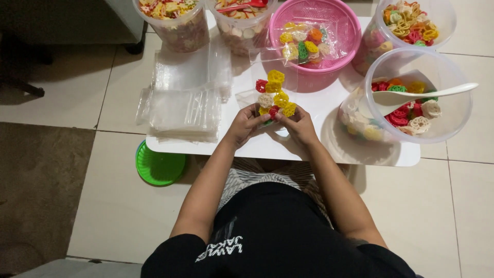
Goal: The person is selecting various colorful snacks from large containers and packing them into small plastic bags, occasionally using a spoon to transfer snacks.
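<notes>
Snack bag (pixel 274 95), clear and filled with yellow, red and white flower-shaped crackers, pinched at its near end between both hands at table centre.

Left hand (pixel 246 125) and right hand (pixel 298 126) each clench that end; a loose pinch could spill crackers. At 9 o'clock lies a stack of empty clear bags (pixel 185 105); at 12 a pink basket (pixel 346 20) holds 1 filled bag; at 3 a clear tub (pixel 453 110) with a white spoon (pixel 437 92).
</notes>
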